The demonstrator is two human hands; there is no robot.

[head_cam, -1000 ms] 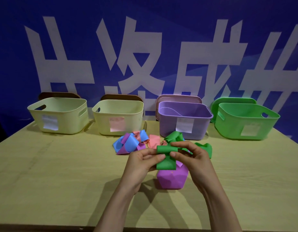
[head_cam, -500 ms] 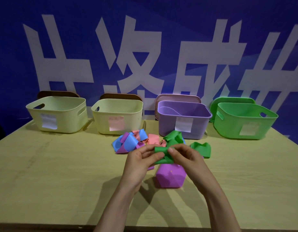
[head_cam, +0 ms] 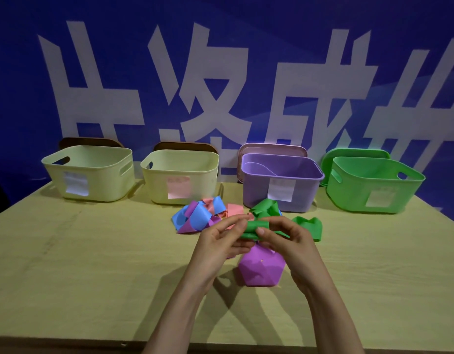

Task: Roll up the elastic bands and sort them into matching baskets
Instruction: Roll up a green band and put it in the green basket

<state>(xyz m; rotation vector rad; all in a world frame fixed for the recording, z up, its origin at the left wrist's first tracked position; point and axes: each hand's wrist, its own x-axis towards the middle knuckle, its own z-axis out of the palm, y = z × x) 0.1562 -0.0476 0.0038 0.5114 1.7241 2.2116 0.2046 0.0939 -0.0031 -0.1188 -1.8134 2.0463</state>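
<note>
I see the left hand (head_cam: 218, 241) and right hand (head_cam: 289, 241) both pinching the partly rolled green band (head_cam: 255, 227), fingers curled, the roll held between the two thumbs, above a purple band (head_cam: 261, 269) on the table (head_cam: 93, 264), green basket (head_cam: 374, 185) well apart at back right

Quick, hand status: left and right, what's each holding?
Left hand: closed, pinching the green band.
Right hand: closed, pinching the same green band.
</note>
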